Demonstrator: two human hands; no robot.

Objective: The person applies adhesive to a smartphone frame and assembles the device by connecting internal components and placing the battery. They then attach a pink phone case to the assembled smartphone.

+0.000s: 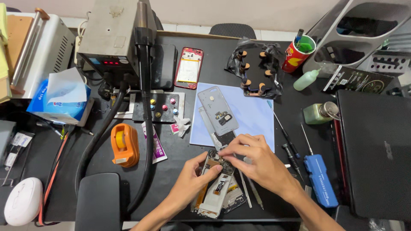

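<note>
I see the opened phone [216,184] lying flat near the front edge of the black work table [180,149], its exposed boards and an orange flex ribbon facing up, just below the grey back cover [217,110] on the pale blue mat [252,115]. My left hand [192,182] steadies its left edge with fingers curled, while my right hand [257,160] pinches down at the top of the board, though what it nips is too small to tell. I judge the phone light, stiff and fragile, best held by the frame edges, never the ribbon.
</note>
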